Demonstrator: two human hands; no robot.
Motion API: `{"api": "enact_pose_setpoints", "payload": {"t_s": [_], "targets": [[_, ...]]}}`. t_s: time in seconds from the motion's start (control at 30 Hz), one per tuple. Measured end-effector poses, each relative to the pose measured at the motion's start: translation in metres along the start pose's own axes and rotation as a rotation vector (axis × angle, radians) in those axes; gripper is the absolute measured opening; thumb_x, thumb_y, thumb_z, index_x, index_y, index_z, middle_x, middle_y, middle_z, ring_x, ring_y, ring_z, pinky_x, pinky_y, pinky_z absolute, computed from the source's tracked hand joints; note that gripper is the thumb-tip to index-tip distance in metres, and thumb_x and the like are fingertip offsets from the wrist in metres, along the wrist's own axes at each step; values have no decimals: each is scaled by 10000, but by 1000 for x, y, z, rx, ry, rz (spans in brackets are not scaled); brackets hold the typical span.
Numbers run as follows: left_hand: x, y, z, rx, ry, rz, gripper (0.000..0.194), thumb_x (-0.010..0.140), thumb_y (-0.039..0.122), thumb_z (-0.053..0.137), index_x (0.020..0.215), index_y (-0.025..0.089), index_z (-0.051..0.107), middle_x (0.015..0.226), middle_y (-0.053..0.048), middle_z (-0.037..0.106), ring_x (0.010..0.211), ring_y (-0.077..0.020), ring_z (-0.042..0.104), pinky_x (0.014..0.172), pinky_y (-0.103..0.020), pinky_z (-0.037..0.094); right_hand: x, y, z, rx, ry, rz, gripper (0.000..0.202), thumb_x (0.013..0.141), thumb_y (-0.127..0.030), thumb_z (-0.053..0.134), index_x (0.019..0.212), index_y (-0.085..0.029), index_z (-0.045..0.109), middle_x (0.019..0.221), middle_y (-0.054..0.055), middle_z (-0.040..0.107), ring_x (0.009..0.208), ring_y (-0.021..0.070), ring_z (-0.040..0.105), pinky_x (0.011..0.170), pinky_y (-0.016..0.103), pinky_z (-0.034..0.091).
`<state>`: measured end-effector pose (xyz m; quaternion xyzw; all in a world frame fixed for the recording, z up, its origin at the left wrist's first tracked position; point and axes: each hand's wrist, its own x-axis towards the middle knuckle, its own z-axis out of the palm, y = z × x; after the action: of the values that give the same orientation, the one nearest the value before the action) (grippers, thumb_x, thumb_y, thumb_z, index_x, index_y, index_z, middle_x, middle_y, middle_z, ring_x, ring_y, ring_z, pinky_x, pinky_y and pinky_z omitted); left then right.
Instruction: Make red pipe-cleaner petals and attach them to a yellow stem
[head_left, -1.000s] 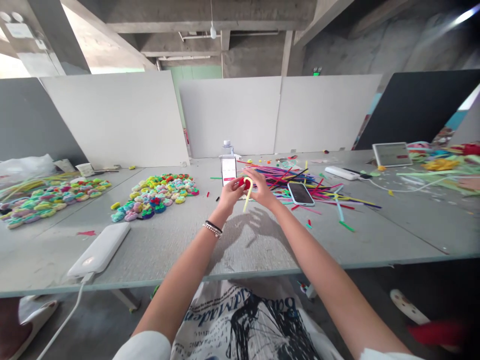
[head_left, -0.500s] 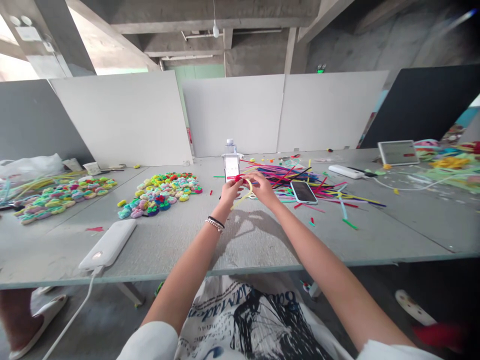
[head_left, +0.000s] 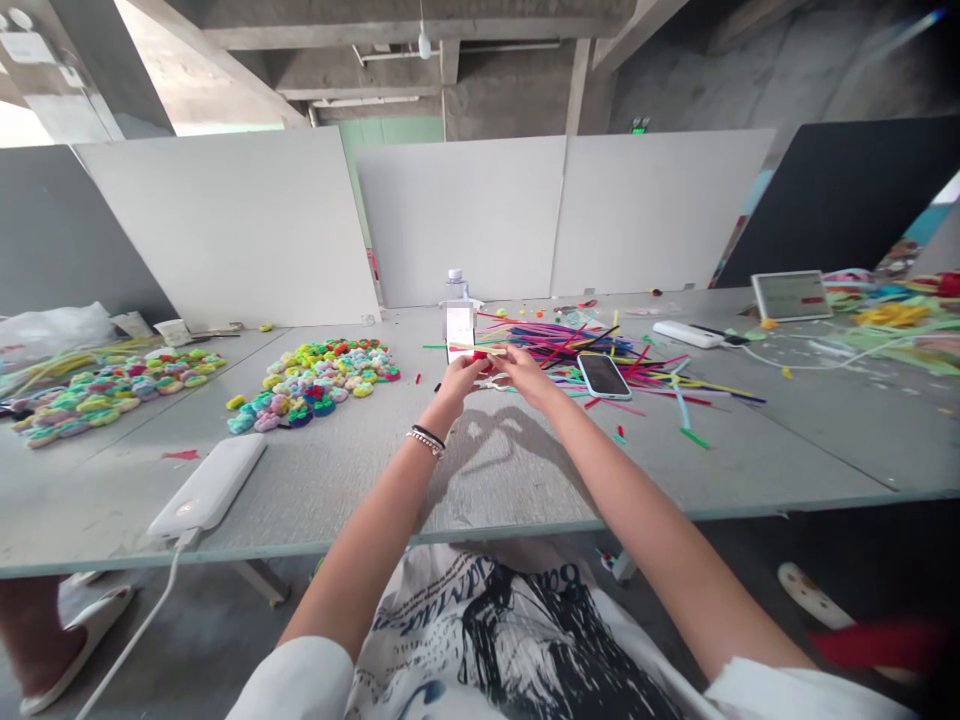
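Observation:
My left hand (head_left: 457,380) is closed in a pinch on a small red pipe cleaner (head_left: 480,355), above the grey table. Beside it, my right hand (head_left: 526,376) pinches a pale yellow pipe cleaner (head_left: 471,347), which stretches left across the red one. The fingertips of both hands nearly meet, and they partly hide how the two pieces join. Just behind the hands stands a phone with a lit screen (head_left: 460,325). To the right of my right hand spreads a loose pile of coloured pipe cleaners (head_left: 544,340).
Left of the hands lies a heap of fuzzy pipe-cleaner flowers (head_left: 315,378), with another heap (head_left: 112,395) further left. A white power bank (head_left: 210,485) with a cable lies near the front edge. A phone (head_left: 604,377) rests on the pile; a clear bottle (head_left: 455,285) stands behind.
The yellow pipe cleaner hung in a curve below my fingers; now it lies stretched leftward over the red piece. My hands remain close together, and the view has shifted slightly.

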<state>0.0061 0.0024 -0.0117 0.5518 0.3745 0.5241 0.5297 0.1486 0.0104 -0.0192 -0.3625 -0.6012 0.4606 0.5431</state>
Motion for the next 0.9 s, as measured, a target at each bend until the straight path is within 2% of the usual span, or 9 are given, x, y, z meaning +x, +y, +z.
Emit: {"api": "enact_pose_setpoints", "payload": {"t_s": [0.23,0.33,0.47,0.6,0.8,0.9], "targets": [[3,-1,-3,-46,-88,-24,214,746,335,738,823,140,695,794,-72,691,720,-149,624,674,-259,415,6,6,-6,136,7,80,331,712,-451,733,890,-211,589,864,14,676,762,143,650,674,264,505],[3,-1,-5,-65,-114,-13,245,754,351,745,833,122,708,788,-80,695,708,-144,633,674,-256,425,8,6,-8,176,12,96,311,683,-416,763,851,-199,617,845,24,683,743,142,645,690,271,505],[3,-4,-4,-84,-87,10,278,766,394,729,830,125,706,794,-80,702,700,-140,637,672,-252,436,7,5,-6,184,3,85,290,648,-338,799,851,-186,658,851,28,695,760,144,651,718,273,504],[3,-6,-3,-102,-45,29,287,749,418,736,810,141,697,787,-65,704,692,-132,633,664,-237,438,5,3,-4,152,6,55,305,669,-318,788,918,-193,664,931,37,702,844,156,660,767,290,509],[3,-5,-2,-120,-29,32,277,690,372,791,815,148,688,803,-65,705,740,-151,652,684,-242,457,2,-1,-4,-16,90,51,325,733,-323,720,1022,-207,625,975,37,684,767,127,638,602,219,481],[4,-5,-2,-127,-13,41,269,687,343,795,839,150,685,812,-60,702,734,-143,650,689,-240,460,-1,-6,-1,-103,83,65,293,751,-323,685,1015,-204,640,922,33,691,688,113,614,523,189,435]]}}
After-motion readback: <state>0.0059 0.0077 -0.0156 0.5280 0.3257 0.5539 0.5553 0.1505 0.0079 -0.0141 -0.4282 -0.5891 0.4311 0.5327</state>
